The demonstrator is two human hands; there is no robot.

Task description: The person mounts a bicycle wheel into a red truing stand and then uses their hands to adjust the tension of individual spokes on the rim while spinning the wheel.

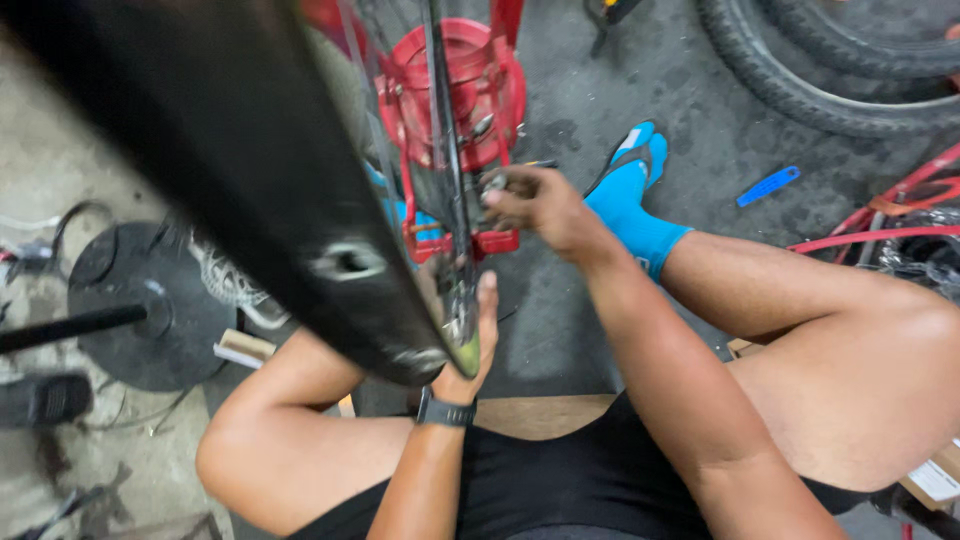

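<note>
The fingers (497, 196) of the right hand (540, 208) are curled shut around a small metal part at the spokes of the bicycle wheel (447, 160), though the part itself is too small and blurred to be identified. The left hand (468, 345) is pressed against the lower rim of the same wheel, its fingers wrapped about the rim and its thumb laid upright along the near edge; a black wristwatch (445, 411) is worn just below that hand. The wheel is held upright between the person's knees and is seen edge-on, with a wide black tyre (250, 150), blurred by closeness to the camera, spreading to the left of the rim. Behind the wheel a red stand (480, 80) is set on the grey concrete floor (570, 290). To the right of the wheel a foot in a blue sock (630, 210) is rested on the floor, and further right a blue tyre lever (768, 186) is laid flat. Beyond the lever, loose black tyres (830, 80) are piled at the upper right. To the left of the wheel a round black base (150, 300) is seen.
</note>
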